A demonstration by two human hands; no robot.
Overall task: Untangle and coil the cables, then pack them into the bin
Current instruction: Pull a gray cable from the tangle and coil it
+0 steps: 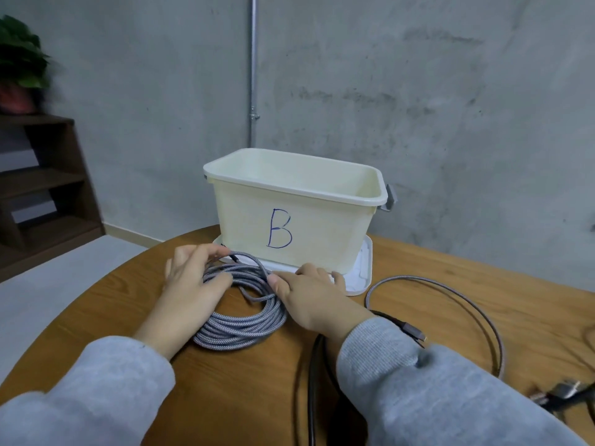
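Observation:
A grey braided cable [240, 323] lies coiled in several loops on the round wooden table [225, 397], just in front of a cream bin [299, 217] marked with a blue B. My left hand [193, 284] grips the coil's left side, its fingers curled over the upper loops and the cable's end. My right hand [309, 297] rests on the coil's right side, thumb pressed against the strands. A second braided cable [450, 297] lies loose in a wide arc to the right, with its plug [413, 334] beside my right sleeve.
The bin stands on its white lid [360, 275]. A thick dark cable [314, 381] runs toward me under my right arm. More plugs [560, 392] lie at the right edge. A dark shelf [42, 185] with a plant stands at far left.

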